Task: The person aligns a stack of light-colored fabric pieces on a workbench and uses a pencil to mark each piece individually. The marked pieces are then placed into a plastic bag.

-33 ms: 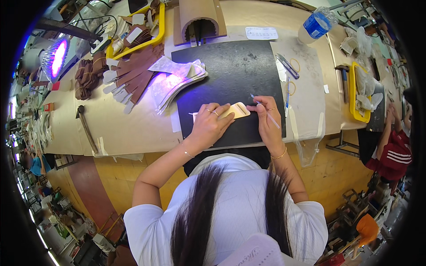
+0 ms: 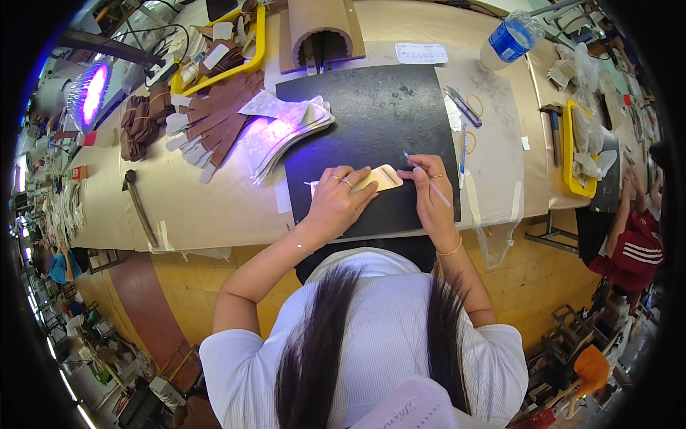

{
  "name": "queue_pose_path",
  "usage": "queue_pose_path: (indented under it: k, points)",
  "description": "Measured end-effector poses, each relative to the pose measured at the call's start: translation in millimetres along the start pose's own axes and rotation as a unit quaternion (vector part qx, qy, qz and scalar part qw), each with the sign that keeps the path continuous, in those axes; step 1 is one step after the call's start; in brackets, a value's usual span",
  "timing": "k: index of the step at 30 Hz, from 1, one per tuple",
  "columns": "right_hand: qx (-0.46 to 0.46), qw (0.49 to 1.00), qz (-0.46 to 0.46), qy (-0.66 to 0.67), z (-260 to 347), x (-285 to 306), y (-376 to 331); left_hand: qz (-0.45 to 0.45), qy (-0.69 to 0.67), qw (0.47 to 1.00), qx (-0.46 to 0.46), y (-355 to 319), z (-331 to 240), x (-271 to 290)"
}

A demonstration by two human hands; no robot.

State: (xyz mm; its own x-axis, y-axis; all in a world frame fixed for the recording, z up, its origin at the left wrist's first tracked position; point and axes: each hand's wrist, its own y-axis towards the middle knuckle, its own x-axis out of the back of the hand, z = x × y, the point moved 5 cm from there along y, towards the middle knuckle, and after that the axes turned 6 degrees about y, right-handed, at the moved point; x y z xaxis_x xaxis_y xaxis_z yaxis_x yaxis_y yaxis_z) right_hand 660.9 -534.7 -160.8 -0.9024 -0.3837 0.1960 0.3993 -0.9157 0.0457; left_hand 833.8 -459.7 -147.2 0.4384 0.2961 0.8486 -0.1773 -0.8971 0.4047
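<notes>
On the black mat (image 2: 379, 107) my left hand (image 2: 337, 200) holds down a flat cream-coloured piece (image 2: 389, 181) with rounded corners and a dark slot near its right end. Its fingers lie bent over the piece and cover much of it. My right hand (image 2: 430, 200) is closed round a thin translucent pen-like tool (image 2: 441, 194) with a bluish tip. That tip points away from me, and the fingers are right beside the piece's right end. Left of the mat, a fanned stack of whitish pieces (image 2: 289, 136) overlaps its edge, lit purple.
Brown strips (image 2: 225, 118), a hammer (image 2: 139, 207) and a glowing purple lamp (image 2: 91, 96) are to the left. A brown arched block (image 2: 321, 25) stands at the back. Rightward are a cutter knife (image 2: 464, 107), a blue pen (image 2: 463, 154), a bottle (image 2: 509, 44) and a yellow tray (image 2: 582, 182).
</notes>
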Motion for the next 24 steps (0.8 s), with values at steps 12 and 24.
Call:
queue_pose_path:
  k: [12, 24]
  points:
    - [0.189, 0.964, 0.057, -0.178, 27.0, -8.9, 12.5, 0.023, 0.044, 0.999, -0.008, 4.3, -0.5, -6.2]
    - [0.221, 0.949, 0.051, -0.22, 38.1, 12.7, 4.8, 0.037, 0.048, 0.998, -0.003, 0.1, -6.3, -8.9]
